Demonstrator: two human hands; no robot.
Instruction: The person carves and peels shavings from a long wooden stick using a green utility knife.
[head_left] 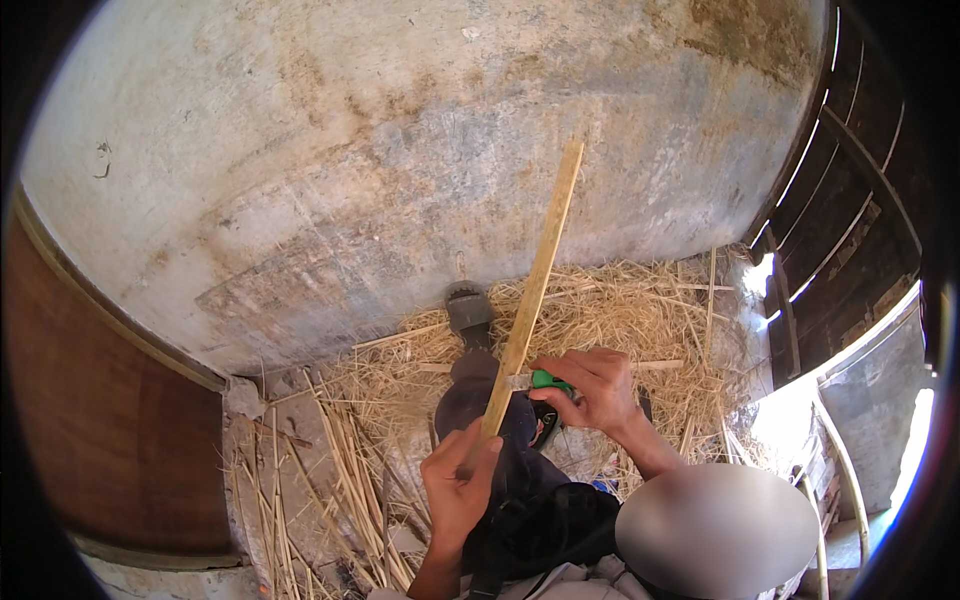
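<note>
A long, flat bamboo strip slants up and away from me, its far end in front of the stained wall. My left hand is closed around its near end, thumb along the side. In my right hand is a green-handled knife. Its short pale blade meets the strip's right edge just beyond my left hand. My right fingers wrap the handle and hide part of it. Below the strip, my dark-clad leg stretches toward the wall, ending in a dark shoe.
Straw and thin shavings cover the floor along the wall. Several narrow bamboo strips lie to my left, near a brown panel. On the right stands a dark slatted wall with light through its gaps.
</note>
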